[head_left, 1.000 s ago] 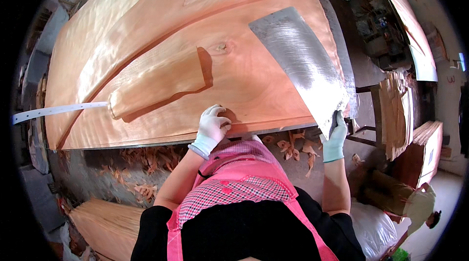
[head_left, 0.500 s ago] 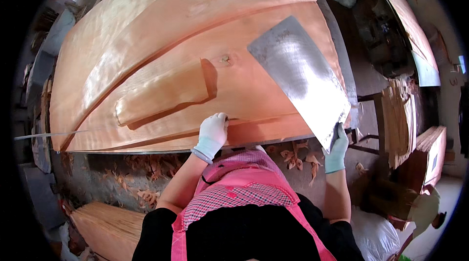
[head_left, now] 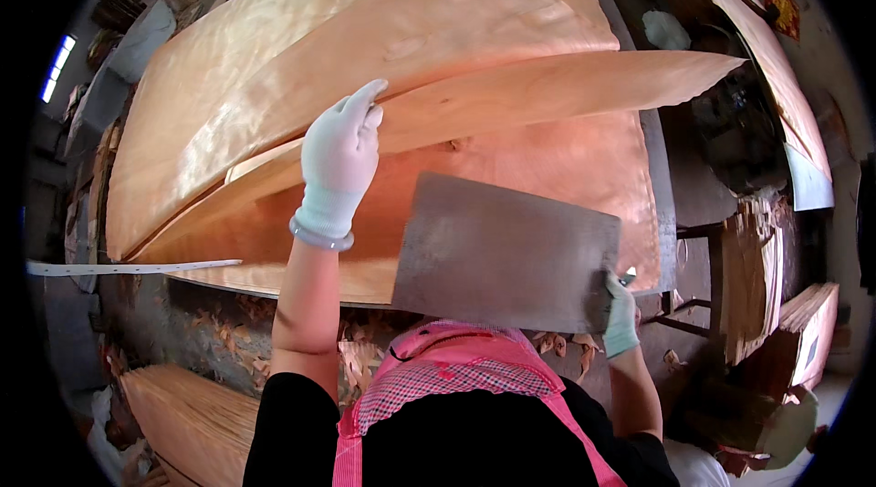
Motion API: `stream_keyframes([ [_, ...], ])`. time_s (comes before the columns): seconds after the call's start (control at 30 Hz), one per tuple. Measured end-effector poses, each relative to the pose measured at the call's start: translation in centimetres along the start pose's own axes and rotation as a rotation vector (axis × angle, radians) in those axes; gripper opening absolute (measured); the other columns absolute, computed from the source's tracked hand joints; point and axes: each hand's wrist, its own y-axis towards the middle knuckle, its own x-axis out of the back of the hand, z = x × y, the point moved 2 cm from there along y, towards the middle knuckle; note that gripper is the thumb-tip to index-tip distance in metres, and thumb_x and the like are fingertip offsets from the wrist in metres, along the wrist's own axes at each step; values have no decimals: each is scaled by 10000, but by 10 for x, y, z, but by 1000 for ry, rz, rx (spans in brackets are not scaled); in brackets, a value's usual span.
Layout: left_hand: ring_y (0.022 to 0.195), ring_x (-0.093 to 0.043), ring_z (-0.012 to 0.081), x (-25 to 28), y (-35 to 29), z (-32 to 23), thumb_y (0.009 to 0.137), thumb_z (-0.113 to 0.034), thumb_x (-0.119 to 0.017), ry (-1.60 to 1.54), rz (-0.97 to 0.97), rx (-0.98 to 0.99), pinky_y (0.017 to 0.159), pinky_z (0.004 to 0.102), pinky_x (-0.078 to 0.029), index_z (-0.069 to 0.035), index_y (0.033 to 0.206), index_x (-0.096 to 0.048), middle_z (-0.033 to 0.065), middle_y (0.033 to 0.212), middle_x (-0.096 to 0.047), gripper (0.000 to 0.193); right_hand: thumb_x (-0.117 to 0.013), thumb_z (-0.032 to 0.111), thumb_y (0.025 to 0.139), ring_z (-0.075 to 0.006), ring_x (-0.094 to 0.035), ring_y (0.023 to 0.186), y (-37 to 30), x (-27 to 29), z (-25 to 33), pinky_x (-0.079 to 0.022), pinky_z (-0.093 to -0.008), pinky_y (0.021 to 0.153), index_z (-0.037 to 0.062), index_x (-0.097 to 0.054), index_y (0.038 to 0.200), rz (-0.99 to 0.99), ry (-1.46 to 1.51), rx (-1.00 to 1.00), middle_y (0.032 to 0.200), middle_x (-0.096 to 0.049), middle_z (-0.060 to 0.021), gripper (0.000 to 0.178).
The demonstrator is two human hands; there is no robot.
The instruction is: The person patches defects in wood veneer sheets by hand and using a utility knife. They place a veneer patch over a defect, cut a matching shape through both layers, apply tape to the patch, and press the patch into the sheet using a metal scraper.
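Note:
My left hand (head_left: 339, 154), in a white glove with a bangle at the wrist, is raised over the table. Its fingers close on the edge of a thin wood veneer sheet (head_left: 529, 95), which stands lifted in a long curl, its pointed right end past the stack. In a pale glove, my right hand (head_left: 621, 312) grips the right end of a flat rectangular metal plate (head_left: 506, 250), held above the near edge. A small light-tipped item (head_left: 628, 275) shows by its thumb, too small to name. Behind the raised veneer, a pale strip (head_left: 265, 160) partly shows.
Broad veneer sheets (head_left: 274, 58) cover the large table. A pale perforated strip (head_left: 137, 268) juts in from the left. Veneer stacks stand at the lower left (head_left: 192, 414) and right (head_left: 750, 277). Wood scraps (head_left: 219, 332) litter the floor below the table's near edge.
My left hand has risen and moved left and away, lifting the veneer edge. The metal plate has turned flatter and come nearer me. The loose rolled veneer piece is mostly hidden now.

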Motion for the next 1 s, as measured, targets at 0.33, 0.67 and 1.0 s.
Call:
stream_keyframes([
  [0.33,755,-638,273,54,-24,-66,928,-45,-607,-16,80,56,710,334,-511,-36,1197,-690,157,887,-673,282,-581,253,1017,-278,-680,1018,149,-141,-9,-561,-471,898,47,-630,1225,297,-60,-209,1124,-710,-109,297],
  [0.67,724,-641,336,49,-76,-94,840,-17,-647,-47,232,68,636,431,-504,-68,1199,-667,128,801,-664,363,-585,294,1005,-278,-701,855,182,-194,27,-581,-445,765,29,-656,1125,307,1,-28,1043,-716,-117,299],
  [1.0,1143,-592,377,8,-120,0,889,-232,-722,-321,440,256,974,459,-475,-46,1283,-619,194,1228,-637,448,-564,333,1007,-274,-705,802,87,-12,-2,-582,-433,743,-1,-673,1079,607,-898,-337,1004,-732,-107,359],
])
